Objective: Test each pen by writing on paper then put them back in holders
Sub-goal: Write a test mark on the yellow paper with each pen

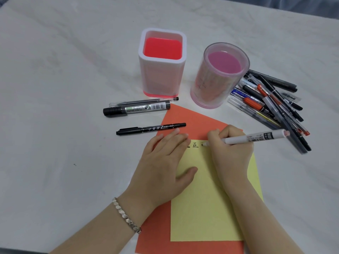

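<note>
White pen (255,137) | axis left-right, tip left on yellow paper (211,208) | in right hand (231,149)

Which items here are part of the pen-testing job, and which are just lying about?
In the job: white pen in the right hand; yellow paper, pressed flat by the left hand; square holder; round holder; pile of pens; thick black marker, thin black marker and clear pen.
Lying about: orange sheet under the yellow paper; bracelet on the left wrist.

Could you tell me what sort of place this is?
Probably a desk or study table: a square holder, a round holder, a pile of pens and yellow paper on a pale marbled top.
</note>
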Tool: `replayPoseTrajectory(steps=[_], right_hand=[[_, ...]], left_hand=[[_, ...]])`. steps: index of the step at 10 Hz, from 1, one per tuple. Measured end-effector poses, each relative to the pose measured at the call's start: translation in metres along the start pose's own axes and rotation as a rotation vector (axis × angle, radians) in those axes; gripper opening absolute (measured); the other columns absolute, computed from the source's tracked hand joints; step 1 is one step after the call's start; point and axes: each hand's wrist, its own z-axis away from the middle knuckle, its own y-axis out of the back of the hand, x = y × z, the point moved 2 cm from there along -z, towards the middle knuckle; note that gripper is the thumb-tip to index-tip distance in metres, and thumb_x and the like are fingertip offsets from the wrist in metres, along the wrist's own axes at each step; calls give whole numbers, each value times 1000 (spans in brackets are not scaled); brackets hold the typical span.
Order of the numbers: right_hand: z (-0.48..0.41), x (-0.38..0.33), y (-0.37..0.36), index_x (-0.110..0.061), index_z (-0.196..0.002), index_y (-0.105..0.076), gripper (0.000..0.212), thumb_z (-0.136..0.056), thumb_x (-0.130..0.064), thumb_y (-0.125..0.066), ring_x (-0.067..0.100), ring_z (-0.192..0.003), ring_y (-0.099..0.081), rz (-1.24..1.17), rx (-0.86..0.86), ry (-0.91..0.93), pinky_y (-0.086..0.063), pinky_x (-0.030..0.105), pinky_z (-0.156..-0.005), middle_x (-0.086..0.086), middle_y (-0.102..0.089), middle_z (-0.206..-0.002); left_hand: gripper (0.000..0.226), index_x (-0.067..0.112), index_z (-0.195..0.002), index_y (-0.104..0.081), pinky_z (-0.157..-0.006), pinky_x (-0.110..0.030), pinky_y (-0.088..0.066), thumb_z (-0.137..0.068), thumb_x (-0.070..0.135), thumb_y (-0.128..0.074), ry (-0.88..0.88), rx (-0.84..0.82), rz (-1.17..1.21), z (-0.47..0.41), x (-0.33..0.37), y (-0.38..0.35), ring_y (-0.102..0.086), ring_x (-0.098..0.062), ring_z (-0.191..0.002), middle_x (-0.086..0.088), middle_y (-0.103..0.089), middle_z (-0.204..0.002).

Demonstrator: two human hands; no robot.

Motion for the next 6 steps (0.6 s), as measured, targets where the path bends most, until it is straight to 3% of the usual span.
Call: replayPoseTrajectory(steps=[2, 3, 4, 6], right_hand=[[-1, 3, 0, -3, -47, -35, 31, -67, -17, -53, 29, -47, -43, 1, 10, -33, -31, 20, -49, 29, -56, -54], [0, 2, 0, -1, -47, -37, 31, -67, -17, -53, 17, -45, -39, -17, -1, -37, -31, 18, -48, 30, -56, -54], [0, 1, -1, 8, -51, -41, 32, -67, -17, -52, 19, -47, -38, 7, -21, -28, -30, 21, -48, 32, -55, -56], [0, 3, 1, 8, -50, -36, 29, -65, -13, -50, 36, -49, -39, 28, 66, -6, -29, 26, -49, 31, -50, -51]], left_hand=[[54, 11, -119, -61, -109, -31, -21, -79, 46, -50, -5, 6, -5, 0, -1, 0, -38, -10, -129, 3, -57, -128], [55, 11, -120, -61, -109, -30, -20, -79, 46, -50, -6, 5, -4, 0, -1, -1, -38, -10, -129, 3, -56, -128], [55, 12, -120, -60, -109, -28, -18, -79, 46, -50, -5, 2, -1, 0, -1, 0, -37, -9, -129, 3, -56, -129], [54, 12, -120, -61, -110, -29, -18, -79, 46, -50, -2, 6, 7, 0, -1, 0, -37, -9, -129, 3, -56, -128]])
